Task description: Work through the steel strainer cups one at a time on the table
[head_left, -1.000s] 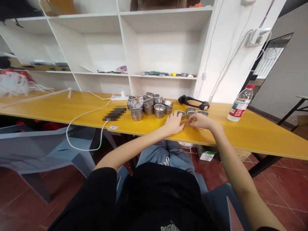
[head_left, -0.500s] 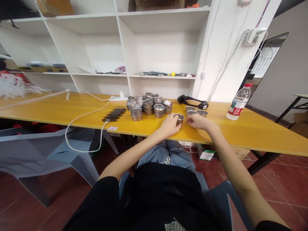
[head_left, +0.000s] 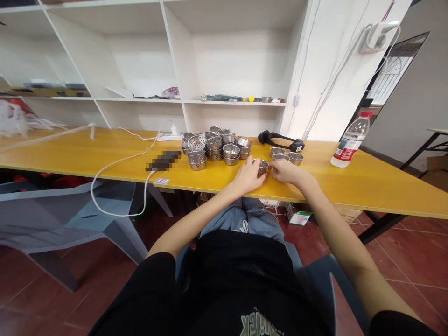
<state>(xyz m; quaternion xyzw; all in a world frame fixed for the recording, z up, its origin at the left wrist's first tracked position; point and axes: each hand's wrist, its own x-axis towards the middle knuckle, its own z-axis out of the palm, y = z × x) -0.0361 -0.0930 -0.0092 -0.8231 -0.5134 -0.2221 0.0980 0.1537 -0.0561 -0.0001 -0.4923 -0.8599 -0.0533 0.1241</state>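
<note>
My left hand (head_left: pixel 249 176) is closed around a small perforated metal cup, like a sink strainer (head_left: pixel 262 166), near the table's front edge. Just to its right, my right hand (head_left: pixel 285 171) has its fingers curled together by the cup's rim; whatever they pinch is too small to make out. Behind my right hand stand several similar metal cups (head_left: pixel 296 158). Farther left is a heap of the same perforated cups (head_left: pixel 214 143), some stacked and some tilted.
A black strap-like device (head_left: pixel 280 141) lies behind the cups. At the right stands a water bottle (head_left: pixel 351 140) with a red cap. A blurred dark object (head_left: pixel 164 161) with a white cable (head_left: pixel 115 214) lies left. White shelves (head_left: pixel 238 65) rise behind the yellow table (head_left: pixel 385 186).
My right hand has shifted slightly left, closer to the cup in my left hand. The camera view has tilted down a little.
</note>
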